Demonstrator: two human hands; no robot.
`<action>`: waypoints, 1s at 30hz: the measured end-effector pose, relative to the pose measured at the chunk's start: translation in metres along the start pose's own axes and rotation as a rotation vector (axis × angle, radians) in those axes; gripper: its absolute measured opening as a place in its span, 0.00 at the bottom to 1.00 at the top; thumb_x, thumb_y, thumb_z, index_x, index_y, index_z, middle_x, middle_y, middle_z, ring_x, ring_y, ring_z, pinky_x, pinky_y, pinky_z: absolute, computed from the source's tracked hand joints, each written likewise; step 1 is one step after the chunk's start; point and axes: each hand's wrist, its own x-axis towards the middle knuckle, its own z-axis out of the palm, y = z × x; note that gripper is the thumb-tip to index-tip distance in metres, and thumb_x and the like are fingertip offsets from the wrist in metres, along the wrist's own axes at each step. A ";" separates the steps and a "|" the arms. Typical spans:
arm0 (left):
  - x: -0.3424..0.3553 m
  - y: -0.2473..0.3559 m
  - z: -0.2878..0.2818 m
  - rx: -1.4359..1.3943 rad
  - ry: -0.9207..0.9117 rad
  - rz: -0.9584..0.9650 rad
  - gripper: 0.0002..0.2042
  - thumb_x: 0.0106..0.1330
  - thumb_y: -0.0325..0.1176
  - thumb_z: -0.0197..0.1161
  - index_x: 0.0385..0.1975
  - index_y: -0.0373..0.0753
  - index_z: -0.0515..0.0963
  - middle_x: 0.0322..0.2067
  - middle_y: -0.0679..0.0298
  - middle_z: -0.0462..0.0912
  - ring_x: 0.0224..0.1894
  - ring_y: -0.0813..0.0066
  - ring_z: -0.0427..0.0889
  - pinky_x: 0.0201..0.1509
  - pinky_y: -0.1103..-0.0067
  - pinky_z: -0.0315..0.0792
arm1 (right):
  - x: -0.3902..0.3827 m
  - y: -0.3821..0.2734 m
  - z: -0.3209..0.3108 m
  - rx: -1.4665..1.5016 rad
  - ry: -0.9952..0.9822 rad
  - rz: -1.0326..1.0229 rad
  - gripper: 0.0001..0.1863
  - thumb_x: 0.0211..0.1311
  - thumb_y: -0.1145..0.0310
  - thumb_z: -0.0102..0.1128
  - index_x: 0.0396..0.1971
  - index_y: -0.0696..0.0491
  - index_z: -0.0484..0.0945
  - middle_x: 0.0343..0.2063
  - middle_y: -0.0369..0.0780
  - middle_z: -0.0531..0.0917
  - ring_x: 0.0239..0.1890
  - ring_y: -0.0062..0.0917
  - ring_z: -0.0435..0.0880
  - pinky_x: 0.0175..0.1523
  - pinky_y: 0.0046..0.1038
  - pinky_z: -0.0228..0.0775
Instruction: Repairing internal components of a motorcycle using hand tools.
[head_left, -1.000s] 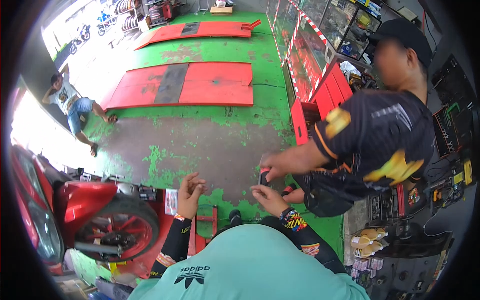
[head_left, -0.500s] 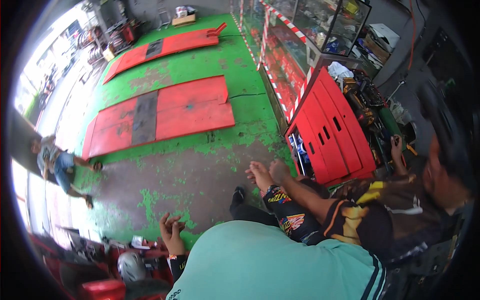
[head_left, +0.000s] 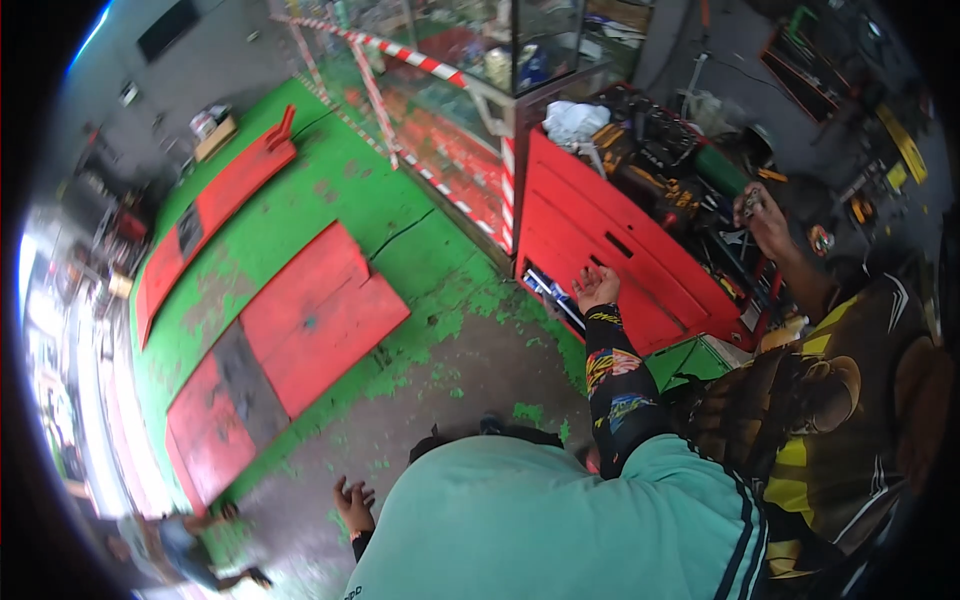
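Note:
My right hand (head_left: 597, 287), in a black sleeve with colourful print, is stretched out before the red tool cabinet (head_left: 660, 290). Its palm faces up, the fingers are loosely apart, and nothing is in it. Low beside my teal shirt hangs my left hand (head_left: 355, 505), empty, with slightly bent, spread fingers. On the cabinet top lie yellow-and-black power tools (head_left: 650, 180), a crumpled white plastic bag (head_left: 575, 120) and several hand tools. At the right, a co-worker's hand (head_left: 768, 222) holds a small metallic piece over the cabinet's far side.
Two red ramp platforms (head_left: 320, 310) lie on the worn green floor (head_left: 440, 270). A glass display case (head_left: 450, 130) with red-white striped edging stands behind the cabinet. The co-worker (head_left: 850, 400) is close on my right. Another person (head_left: 185, 550) sits at the lower left.
The view has swung right. My right hand has moved from beside the co-worker's forearm to the cabinet front. The co-worker's near arm no longer reaches across my right sleeve.

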 end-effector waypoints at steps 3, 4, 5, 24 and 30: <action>0.066 -0.032 -0.020 0.177 -0.121 -0.031 0.24 0.69 0.29 0.56 0.64 0.40 0.61 0.40 0.55 0.82 0.34 0.71 0.83 0.36 0.76 0.77 | 0.011 -0.018 0.018 0.113 0.125 -0.005 0.28 0.56 0.60 0.58 0.56 0.54 0.65 0.58 0.42 0.72 0.60 0.35 0.73 0.67 0.53 0.56; 0.096 -0.045 -0.060 0.198 -0.142 -0.010 0.24 0.69 0.29 0.56 0.64 0.40 0.61 0.40 0.55 0.82 0.34 0.71 0.83 0.36 0.76 0.77 | 0.010 -0.022 0.021 0.233 0.077 0.029 0.30 0.55 0.63 0.58 0.58 0.56 0.63 0.64 0.43 0.65 0.71 0.38 0.62 0.74 0.51 0.43; 0.123 -0.048 -0.066 0.434 -0.142 0.106 0.24 0.68 0.28 0.57 0.64 0.41 0.61 0.37 0.56 0.82 0.32 0.71 0.82 0.34 0.77 0.77 | 0.014 -0.020 0.026 0.255 0.086 0.011 0.30 0.55 0.63 0.58 0.58 0.56 0.63 0.64 0.43 0.65 0.71 0.38 0.62 0.74 0.51 0.43; 0.544 0.214 0.246 0.476 -0.783 0.168 0.21 0.69 0.28 0.58 0.61 0.48 0.67 0.39 0.63 0.81 0.30 0.76 0.82 0.27 0.79 0.74 | -0.130 0.110 -0.018 -0.327 0.269 -0.069 0.28 0.71 0.45 0.53 0.56 0.54 0.71 0.45 0.41 0.85 0.37 0.30 0.87 0.40 0.31 0.76; 0.476 0.248 0.433 0.580 -1.163 0.442 0.20 0.69 0.29 0.60 0.60 0.44 0.71 0.42 0.62 0.80 0.40 0.76 0.80 0.37 0.80 0.75 | -0.184 0.096 -0.001 -0.915 0.444 -0.038 0.20 0.69 0.51 0.59 0.35 0.56 0.82 0.22 0.38 0.85 0.17 0.23 0.81 0.22 0.25 0.69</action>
